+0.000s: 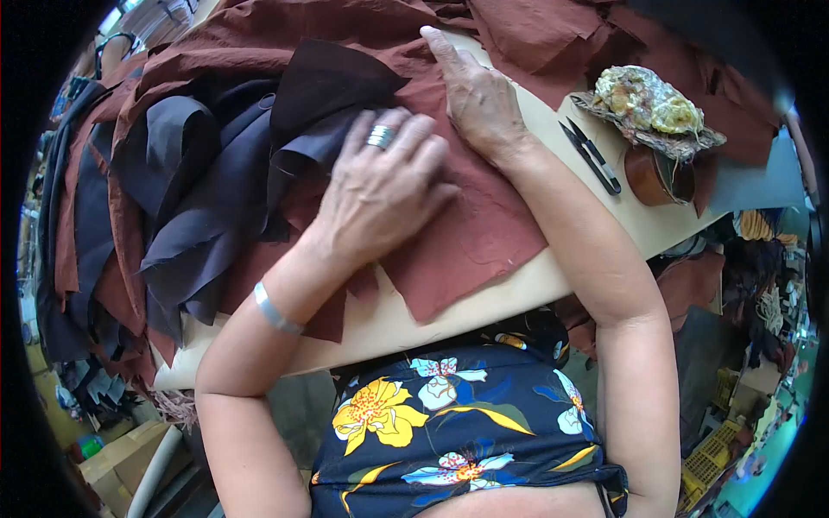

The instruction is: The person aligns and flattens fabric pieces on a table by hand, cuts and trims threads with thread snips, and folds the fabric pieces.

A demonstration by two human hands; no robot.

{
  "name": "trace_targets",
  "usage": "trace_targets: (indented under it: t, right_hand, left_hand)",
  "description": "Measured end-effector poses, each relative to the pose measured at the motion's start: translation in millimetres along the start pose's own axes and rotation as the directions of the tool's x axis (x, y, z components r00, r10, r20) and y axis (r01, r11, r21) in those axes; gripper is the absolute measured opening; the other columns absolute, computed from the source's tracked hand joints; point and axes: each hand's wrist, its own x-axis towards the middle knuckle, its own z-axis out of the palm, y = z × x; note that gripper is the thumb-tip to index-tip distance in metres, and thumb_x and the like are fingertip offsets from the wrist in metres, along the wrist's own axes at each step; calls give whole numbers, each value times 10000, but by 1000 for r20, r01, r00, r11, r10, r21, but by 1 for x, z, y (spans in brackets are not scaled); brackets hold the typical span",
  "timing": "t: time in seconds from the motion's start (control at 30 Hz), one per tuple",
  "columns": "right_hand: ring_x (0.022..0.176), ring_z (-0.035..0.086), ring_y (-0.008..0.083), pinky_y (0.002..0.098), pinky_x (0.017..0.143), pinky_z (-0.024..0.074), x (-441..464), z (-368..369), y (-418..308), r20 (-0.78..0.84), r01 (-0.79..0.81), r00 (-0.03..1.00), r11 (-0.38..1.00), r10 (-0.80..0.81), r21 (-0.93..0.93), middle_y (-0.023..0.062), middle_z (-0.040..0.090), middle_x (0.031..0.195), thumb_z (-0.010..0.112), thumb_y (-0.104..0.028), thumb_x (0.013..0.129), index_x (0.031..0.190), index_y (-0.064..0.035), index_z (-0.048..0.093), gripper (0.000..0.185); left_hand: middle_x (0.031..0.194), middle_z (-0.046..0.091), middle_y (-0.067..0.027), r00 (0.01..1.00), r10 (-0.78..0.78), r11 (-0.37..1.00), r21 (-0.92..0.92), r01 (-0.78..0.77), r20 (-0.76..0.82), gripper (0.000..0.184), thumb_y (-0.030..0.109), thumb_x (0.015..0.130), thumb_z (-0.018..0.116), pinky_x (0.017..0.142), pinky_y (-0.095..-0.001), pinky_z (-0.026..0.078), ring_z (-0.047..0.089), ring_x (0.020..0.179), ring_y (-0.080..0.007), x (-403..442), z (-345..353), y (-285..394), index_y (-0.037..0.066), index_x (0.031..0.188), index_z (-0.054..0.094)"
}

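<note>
My left hand [380, 186] is over a reddish-brown cloth piece [471, 233], beside the dark fabric pieces [194, 216]. It wears a ring, and its bent fingers are smeared by motion, so whether they hold anything is unclear. My right hand [484, 99] rests at the upper right edge of the brown cloth. Its index finger is stretched out away from me, and the other fingers are mostly hidden under the hand. A dark brown piece [328, 91] lies on the heap just beyond my left hand.
Black thread snips [591, 157] lie on the pale tabletop [414, 324] right of my right forearm. Near them, a lumpy yellowish mass [648, 99] sits on a brown roll [661, 177]. More brown cloth [553, 43] covers the far side. A yellow crate [712, 457] stands below right.
</note>
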Motion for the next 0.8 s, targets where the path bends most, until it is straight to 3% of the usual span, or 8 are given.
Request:
trace_targets:
  t: [0.1,0.13,0.23,0.37,0.43,0.5,0.6,0.8]
  right_hand:
    - [842,613,379,436,745,520,0,-6,1,7,-1,1000,997,2,-78,199,594,1102,442,-34,819,1372,-123,376,564]
    - [816,642,290,428,688,505,0,-12,1,-96,69,992,989,-82,-135,153,623,952,483,-98,816,1342,-108,399,532]
    - [898,589,326,399,780,478,-23,-80,-18,50,26,998,1000,-25,-5,161,590,1089,588,-44,781,1299,-90,440,541]
    - [827,607,263,380,749,480,-80,-174,-18,-31,38,999,989,-43,-140,88,619,965,677,-193,748,1111,-72,564,399]
    - [897,601,267,383,816,462,-105,-208,-1,-54,-243,970,956,237,-167,88,626,995,709,-252,726,1052,-83,604,381]
    - [1016,562,298,408,883,437,-111,-238,21,8,-251,959,867,282,-429,114,602,1080,745,-298,679,1060,-75,615,460]
    - [1119,492,338,430,929,414,-117,-250,55,114,-180,947,788,301,-589,150,554,1155,756,-351,641,1065,-66,631,526]
    - [1182,436,362,444,941,403,-110,-243,76,294,-182,846,760,444,-624,173,493,1247,746,-426,607,1049,-75,657,571]
  left_hand:
    - [1255,481,-162,971,-239,970,-52,238,-9,368,269,835,623,1009,-422,341,430,1184,-371,-10,12,-22,50,1102,495]
    - [1286,466,-166,968,-248,966,-64,249,37,359,256,850,609,1009,-423,338,423,1189,-379,-9,9,-25,57,1119,480]
    - [1342,428,-152,956,-283,952,-103,289,70,393,253,844,618,1035,-417,316,397,1244,-346,-8,13,-34,75,1161,470]
    - [1420,345,-121,963,-262,962,-62,266,66,475,277,804,656,1069,-409,281,351,1297,-320,-8,14,-44,95,1201,469]
    - [1419,342,-123,957,-270,958,-70,278,106,507,304,777,678,1059,-424,289,369,1277,-324,-6,11,-45,101,1195,474]
    - [1419,345,-123,951,-276,954,-81,289,142,515,296,764,685,1058,-415,292,359,1286,-325,-4,6,-45,94,1192,481]
    - [1421,348,-108,954,-245,964,-65,259,170,521,279,755,683,1057,-416,288,354,1292,-318,-4,4,-49,90,1196,477]
    - [1404,369,-113,951,-209,969,-79,232,226,523,293,741,690,1048,-418,294,360,1282,-321,-8,-8,-47,77,1175,494]
